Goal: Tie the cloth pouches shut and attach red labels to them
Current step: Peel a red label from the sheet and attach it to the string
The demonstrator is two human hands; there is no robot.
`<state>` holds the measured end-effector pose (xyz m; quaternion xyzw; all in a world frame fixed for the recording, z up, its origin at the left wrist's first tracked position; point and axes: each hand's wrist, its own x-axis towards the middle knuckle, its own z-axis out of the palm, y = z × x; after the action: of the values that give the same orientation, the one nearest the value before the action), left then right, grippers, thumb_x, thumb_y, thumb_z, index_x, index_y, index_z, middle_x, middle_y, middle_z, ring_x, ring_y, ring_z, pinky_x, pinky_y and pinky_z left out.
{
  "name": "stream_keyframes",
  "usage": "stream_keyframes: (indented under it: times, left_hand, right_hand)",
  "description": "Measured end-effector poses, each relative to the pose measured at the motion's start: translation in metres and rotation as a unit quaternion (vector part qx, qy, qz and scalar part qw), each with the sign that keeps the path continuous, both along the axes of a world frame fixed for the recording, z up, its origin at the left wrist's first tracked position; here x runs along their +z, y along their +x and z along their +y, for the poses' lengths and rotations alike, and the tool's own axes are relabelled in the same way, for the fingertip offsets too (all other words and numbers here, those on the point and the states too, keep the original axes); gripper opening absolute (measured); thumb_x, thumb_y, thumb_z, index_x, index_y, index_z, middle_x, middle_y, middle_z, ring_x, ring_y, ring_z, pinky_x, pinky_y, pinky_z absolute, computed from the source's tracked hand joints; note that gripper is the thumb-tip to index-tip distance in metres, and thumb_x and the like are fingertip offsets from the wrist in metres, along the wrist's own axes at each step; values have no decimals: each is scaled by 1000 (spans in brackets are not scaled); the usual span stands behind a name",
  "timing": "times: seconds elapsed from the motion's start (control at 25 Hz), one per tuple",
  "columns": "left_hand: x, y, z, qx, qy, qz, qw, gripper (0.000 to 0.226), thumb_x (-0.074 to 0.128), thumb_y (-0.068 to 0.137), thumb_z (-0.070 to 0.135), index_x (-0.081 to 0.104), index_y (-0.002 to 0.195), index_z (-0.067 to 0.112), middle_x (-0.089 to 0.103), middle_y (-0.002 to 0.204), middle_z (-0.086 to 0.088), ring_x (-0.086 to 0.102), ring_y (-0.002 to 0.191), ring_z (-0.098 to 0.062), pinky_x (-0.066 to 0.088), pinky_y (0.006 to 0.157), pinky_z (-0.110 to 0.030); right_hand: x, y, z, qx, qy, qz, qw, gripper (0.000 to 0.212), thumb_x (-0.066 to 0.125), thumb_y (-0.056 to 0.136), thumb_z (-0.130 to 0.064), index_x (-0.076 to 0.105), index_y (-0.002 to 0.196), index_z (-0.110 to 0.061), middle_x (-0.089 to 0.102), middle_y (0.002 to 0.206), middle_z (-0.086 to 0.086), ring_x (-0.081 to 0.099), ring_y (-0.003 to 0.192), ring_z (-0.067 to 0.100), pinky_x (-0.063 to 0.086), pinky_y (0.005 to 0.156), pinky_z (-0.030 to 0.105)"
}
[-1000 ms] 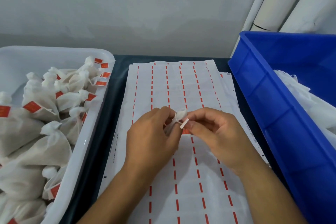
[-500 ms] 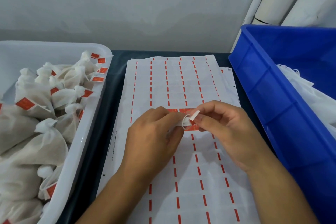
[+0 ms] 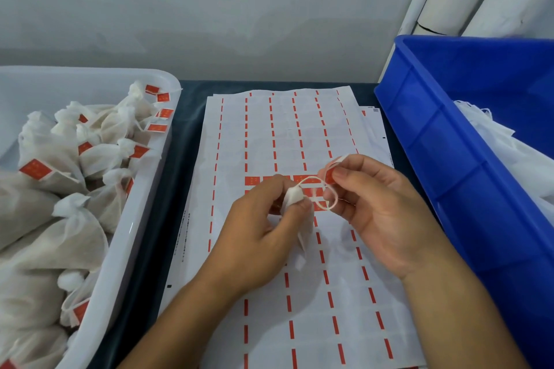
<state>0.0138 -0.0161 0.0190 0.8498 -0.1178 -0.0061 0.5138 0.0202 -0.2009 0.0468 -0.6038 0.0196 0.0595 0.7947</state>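
now | white tub (image 3: 144,228): labelled pouches (image 3: 72,237) | left grip (image 3: 257,237): pouch (image 3: 295,199) | right grip (image 3: 380,213): label (image 3: 329,174)

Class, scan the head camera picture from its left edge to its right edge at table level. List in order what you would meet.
White tray full of labelled pouches → label sheet → left hand pinching a small cloth pouch → string loop → right hand pinching a red label → blue crate.
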Motion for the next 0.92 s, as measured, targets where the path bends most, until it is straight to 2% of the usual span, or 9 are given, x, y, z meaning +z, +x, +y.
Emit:
stream_keyframes:
  times: [0.08, 0.2, 0.28, 0.36, 0.44, 0.56, 0.76, 0.84, 0.92]
  left_hand:
    - [1, 0, -1, -6, -23, 19, 1000, 22, 43, 91, 65, 56, 100, 50, 61, 104, 33, 56, 106, 9, 41, 76, 3]
    - [2, 0, -1, -3, -58, 38, 998, 24, 44, 92, 61, 59, 101, 45, 61, 106, 36, 54, 106, 15, 39, 70, 6]
    - [3, 0, -1, 4, -99, 57, 993, 23, 46, 91, 59, 59, 105, 47, 62, 110, 38, 57, 107, 16, 41, 67, 5]
    - [3, 1, -2, 11, -154, 81, 985, 13, 52, 95, 52, 59, 106, 51, 65, 113, 36, 62, 105, 14, 46, 65, 0]
    - [4, 1, -1, 25, -179, 88, 980, 10, 55, 98, 46, 59, 104, 52, 67, 112, 33, 66, 103, 11, 50, 65, -4]
    - [3, 3, 1, 47, -181, 87, 978, 9, 54, 100, 46, 63, 103, 48, 69, 111, 31, 67, 102, 9, 51, 64, -5]
    - [1, 4, 1, 77, -170, 92, 978, 25, 55, 93, 52, 65, 113, 43, 62, 109, 45, 59, 100, 23, 45, 59, 0]
    - [0, 5, 1, 85, -170, 99, 977, 20, 57, 96, 48, 65, 114, 44, 61, 107, 47, 59, 97, 25, 45, 57, -1]
    - [-1, 6, 1, 83, -174, 104, 976, 18, 59, 98, 44, 66, 114, 45, 63, 108, 45, 60, 98, 22, 47, 59, -2]
  right_hand:
    - [-1, 1, -1, -16, -5, 11, 1000, 9, 72, 88, -25, 80, 90, -27, 78, 100, 5, 74, 81, 15, 58, 69, 23]
    - [-3, 5, -8, -68, -31, 26, 997, 21, 64, 98, -20, 80, 88, -31, 79, 100, 2, 75, 78, 15, 58, 66, 22]
    - [-5, 7, -14, -96, -124, 27, 987, 13, 66, 98, -26, 77, 94, -31, 79, 97, -8, 76, 78, 13, 58, 64, 22]
    - [-12, 10, -23, -98, -296, 24, 950, 4, 69, 97, -34, 71, 98, -37, 76, 90, -20, 74, 77, 4, 58, 60, 18]
    - [-19, 13, -28, -77, -407, 43, 909, 5, 69, 96, -38, 65, 99, -40, 74, 85, -20, 73, 75, 2, 57, 58, 15]
    - [-26, 15, -32, -63, -486, 60, 870, 4, 66, 97, -39, 64, 94, -38, 69, 93, -23, 71, 79, 6, 56, 66, 18]
    - [-25, 14, -45, -66, -545, 64, 834, 4, 63, 99, -41, 63, 98, -38, 67, 100, -17, 61, 78, 3, 42, 60, 14]
    - [-20, 14, -52, -67, -567, 86, 816, 5, 62, 100, -40, 62, 101, -36, 69, 110, -10, 60, 79, 6, 47, 67, 18]
    - [-15, 11, -53, -47, -608, 117, 784, 13, 60, 100, -43, 60, 110, -35, 68, 120, -5, 58, 86, 9, 52, 79, 29]
